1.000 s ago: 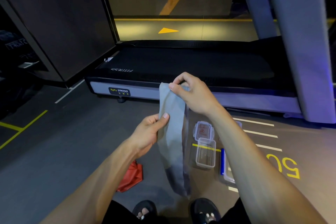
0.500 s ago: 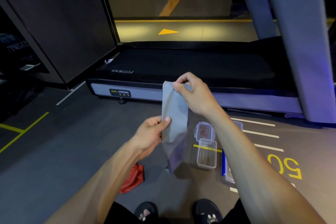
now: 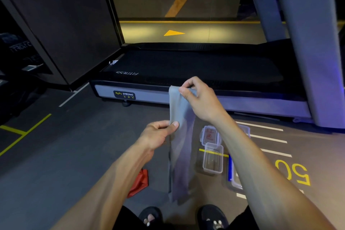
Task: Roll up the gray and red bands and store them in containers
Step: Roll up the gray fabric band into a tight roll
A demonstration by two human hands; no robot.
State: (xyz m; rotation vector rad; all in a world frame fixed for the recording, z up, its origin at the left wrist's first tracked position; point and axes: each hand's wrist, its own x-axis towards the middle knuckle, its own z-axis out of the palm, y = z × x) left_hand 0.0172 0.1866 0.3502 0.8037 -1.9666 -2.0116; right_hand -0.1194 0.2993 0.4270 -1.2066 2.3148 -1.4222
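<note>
1. My right hand (image 3: pixel 200 102) pinches the gray band (image 3: pixel 180 145) at its top edge; my left hand (image 3: pixel 158 135) pinches its left edge lower down; it hangs above the floor (image 3: pixel 74 155).
2. The red band (image 3: pixel 140 183) lies crumpled on the floor beneath my left forearm; an open clear container (image 3: pixel 212 160) stands just right of the hanging band.

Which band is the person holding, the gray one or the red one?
The gray band. The right hand pinches its top and the left hand grips its edge, so it hangs in the air. The red band lies crumpled on the floor, untouched.
</note>
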